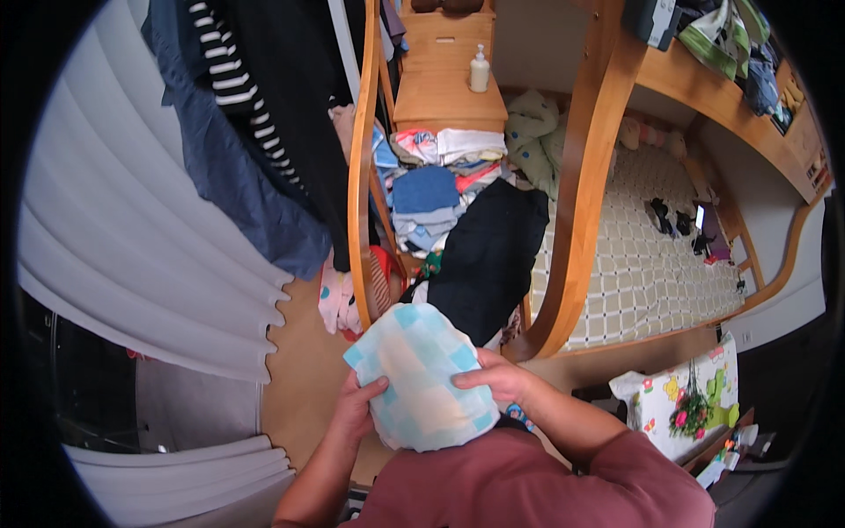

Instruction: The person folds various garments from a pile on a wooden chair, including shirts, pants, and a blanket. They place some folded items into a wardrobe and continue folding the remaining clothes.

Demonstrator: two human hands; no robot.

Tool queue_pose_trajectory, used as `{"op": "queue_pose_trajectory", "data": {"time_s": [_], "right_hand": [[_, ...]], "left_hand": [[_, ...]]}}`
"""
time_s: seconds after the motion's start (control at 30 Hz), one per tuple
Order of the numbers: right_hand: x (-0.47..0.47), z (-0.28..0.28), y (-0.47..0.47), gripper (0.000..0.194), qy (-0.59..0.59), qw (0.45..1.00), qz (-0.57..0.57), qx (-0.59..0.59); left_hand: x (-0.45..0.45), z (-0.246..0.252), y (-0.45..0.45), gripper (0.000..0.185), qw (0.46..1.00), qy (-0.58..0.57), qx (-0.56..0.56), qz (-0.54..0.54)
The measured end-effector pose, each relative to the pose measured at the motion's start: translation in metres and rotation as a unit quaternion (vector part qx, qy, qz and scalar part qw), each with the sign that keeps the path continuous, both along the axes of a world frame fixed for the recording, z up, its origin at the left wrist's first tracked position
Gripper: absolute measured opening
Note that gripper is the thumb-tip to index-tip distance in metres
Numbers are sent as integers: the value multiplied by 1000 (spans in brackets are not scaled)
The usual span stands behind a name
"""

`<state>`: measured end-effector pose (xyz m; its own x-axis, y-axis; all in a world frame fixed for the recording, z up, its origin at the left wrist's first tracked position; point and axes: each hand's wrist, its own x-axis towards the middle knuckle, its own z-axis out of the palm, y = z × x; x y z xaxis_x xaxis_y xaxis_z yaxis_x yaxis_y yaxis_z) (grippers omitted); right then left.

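A folded cloth (pixel 422 379) with pale blue and white checks is held in front of my chest. My left hand (pixel 360 402) grips its left edge, thumb on top. On the opposite edge my right hand (pixel 495 377) holds it the same way, fingers tucked underneath. Just beyond the cloth lies a black garment (pixel 492 257), draped over the near side of a clothes pile. Folded clothes, with a dark blue folded garment (pixel 424 189) on top, are stacked behind and to its left.
Wooden steps (pixel 449 99) behind the pile carry a pump bottle (pixel 480 69). A curved wooden bed post (pixel 587 178) stands before a checked mattress (pixel 634 264). Hanging clothes (pixel 231 145) and a grey curtain (pixel 119 218) are at left. Artificial flowers (pixel 690 412) lie on a patterned cover at right.
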<state>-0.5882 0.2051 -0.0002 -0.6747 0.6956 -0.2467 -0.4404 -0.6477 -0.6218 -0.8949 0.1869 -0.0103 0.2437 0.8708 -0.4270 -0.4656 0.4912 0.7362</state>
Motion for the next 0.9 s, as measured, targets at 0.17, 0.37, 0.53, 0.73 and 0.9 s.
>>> {"op": "queue_pose_trajectory", "data": {"time_s": [0.17,0.37,0.53,0.73,0.9], "right_hand": [[37,-22,35,74,145,980,-62,-120],[30,-23,97,59,103,977,-163,-87],[38,4,175,59,66,932,-357,-14],[51,27,309,62,84,839,-534,58],[61,5,434,65,97,781,-612,83]], "left_hand": [[45,23,71,70,998,-48,50,7],[70,24,170,76,931,291,218,31],[49,38,229,53,605,566,560,1],[38,13,277,17,335,615,704,-113],[27,-11,284,21,394,610,681,-98]]}}
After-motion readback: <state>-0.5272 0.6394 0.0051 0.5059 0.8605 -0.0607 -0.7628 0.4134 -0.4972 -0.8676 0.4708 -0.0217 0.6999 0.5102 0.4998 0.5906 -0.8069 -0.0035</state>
